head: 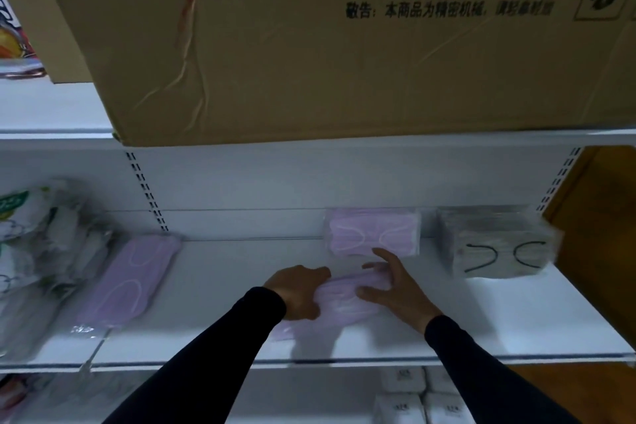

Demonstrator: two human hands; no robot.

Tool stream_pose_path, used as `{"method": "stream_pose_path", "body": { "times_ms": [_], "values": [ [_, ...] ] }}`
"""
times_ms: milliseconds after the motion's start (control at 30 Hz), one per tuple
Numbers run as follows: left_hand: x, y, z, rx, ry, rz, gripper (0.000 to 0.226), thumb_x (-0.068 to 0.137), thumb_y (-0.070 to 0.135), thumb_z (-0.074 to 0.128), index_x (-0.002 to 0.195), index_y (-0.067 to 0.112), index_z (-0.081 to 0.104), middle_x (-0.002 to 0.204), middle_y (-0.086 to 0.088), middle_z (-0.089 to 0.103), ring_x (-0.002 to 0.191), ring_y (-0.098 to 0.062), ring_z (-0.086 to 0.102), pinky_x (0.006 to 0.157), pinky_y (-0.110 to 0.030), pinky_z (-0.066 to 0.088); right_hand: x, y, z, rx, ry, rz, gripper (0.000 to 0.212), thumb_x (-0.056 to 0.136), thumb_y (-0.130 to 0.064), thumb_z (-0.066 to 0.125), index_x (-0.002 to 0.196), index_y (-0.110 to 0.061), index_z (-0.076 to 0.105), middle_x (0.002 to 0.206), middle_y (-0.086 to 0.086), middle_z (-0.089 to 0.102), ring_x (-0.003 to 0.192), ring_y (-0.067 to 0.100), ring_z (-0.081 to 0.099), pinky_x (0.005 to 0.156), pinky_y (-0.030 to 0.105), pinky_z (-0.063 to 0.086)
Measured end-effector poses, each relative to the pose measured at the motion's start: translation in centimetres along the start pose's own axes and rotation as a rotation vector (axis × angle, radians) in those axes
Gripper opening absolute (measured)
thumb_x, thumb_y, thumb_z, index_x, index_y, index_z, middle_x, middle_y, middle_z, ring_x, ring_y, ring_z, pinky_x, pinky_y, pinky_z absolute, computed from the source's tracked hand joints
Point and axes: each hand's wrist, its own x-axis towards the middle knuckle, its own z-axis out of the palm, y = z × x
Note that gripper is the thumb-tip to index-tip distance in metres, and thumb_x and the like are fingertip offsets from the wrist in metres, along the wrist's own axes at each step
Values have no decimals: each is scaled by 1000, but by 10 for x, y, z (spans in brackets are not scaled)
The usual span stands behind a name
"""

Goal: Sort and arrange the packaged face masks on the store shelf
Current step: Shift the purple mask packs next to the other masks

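A pack of purple masks point(347, 299) lies on the white shelf point(220, 286), held at both ends. My left hand point(298, 291) grips its left end and my right hand point(395, 286) presses its right end with fingers spread. Behind it a stack of purple mask packs point(373, 231) rests against the back panel. To the right stands a stack of grey mask packs point(499, 244) with black ear loops. Another purple pack point(130, 282) lies flat at the left of the shelf.
A large cardboard box point(344, 62) sits on the shelf above and overhangs its edge. Mixed clear-wrapped packs point(41, 251) are piled at the far left. White boxes point(420, 399) fill the shelf below. A brown wooden surface point(599, 224) borders the right side.
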Motion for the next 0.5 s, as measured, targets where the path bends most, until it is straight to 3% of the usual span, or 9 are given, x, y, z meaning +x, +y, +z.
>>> {"method": "stream_pose_path", "body": {
  "times_ms": [100,167,233,400,500],
  "values": [
    [1,0,-2,-19,-12,24,52,72,28,70,118,25,46,113,-9,64,103,-29,59,70,-27,35,-2,5,-3,-59,21,12,75,65,-23,89,127,-32,48,120,-8,50,107,2,51,73,9,44],
    [3,-1,-3,-2,-4,32,52,72,30,71,117,24,47,112,-8,64,102,-29,59,70,-27,35,-4,10,-3,-88,26,5,64,61,-29,91,113,-33,55,116,-7,54,103,3,55,73,8,44],
    [3,-2,-3,25,15,31,49,72,32,71,114,23,49,111,-9,64,102,-29,58,70,-27,35,-6,13,-3,-115,7,17,63,56,-36,92,109,-33,56,114,-6,59,99,9,59,75,14,45],
    [1,-11,0,13,31,-32,42,72,36,69,106,22,50,107,-8,65,100,-29,59,69,-28,35,-7,17,1,-76,-62,61,70,59,-26,92,115,-32,52,116,-4,59,105,14,58,89,29,51],
    [4,-11,0,-10,1,-40,43,71,35,72,106,21,51,108,-8,64,101,-29,60,70,-28,37,-7,19,6,-124,10,31,53,62,-24,90,101,-33,56,104,-9,63,96,11,60,78,24,52]
  ]
}}
